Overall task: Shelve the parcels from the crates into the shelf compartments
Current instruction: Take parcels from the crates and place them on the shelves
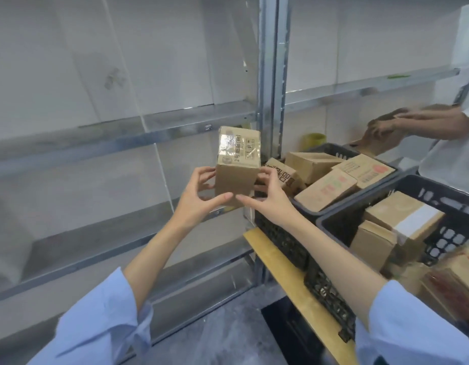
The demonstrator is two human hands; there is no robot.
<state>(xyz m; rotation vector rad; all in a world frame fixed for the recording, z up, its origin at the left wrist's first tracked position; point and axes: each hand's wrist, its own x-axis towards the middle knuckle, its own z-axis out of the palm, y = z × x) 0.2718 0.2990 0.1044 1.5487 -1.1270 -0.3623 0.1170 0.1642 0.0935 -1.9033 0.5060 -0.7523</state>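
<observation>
Grip: left hand (199, 197) and right hand (268, 198) clasp one parcel (238, 164) beside two crates (280, 241).

Far crate (280, 238) and near crate (449, 233) sit on wooden board (291, 285)

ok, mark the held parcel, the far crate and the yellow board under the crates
held parcel (237, 180): head view, plain brown side face.
far crate (329, 148): head view, back rim.
yellow board (293, 285): head view, bare top surface.
</observation>
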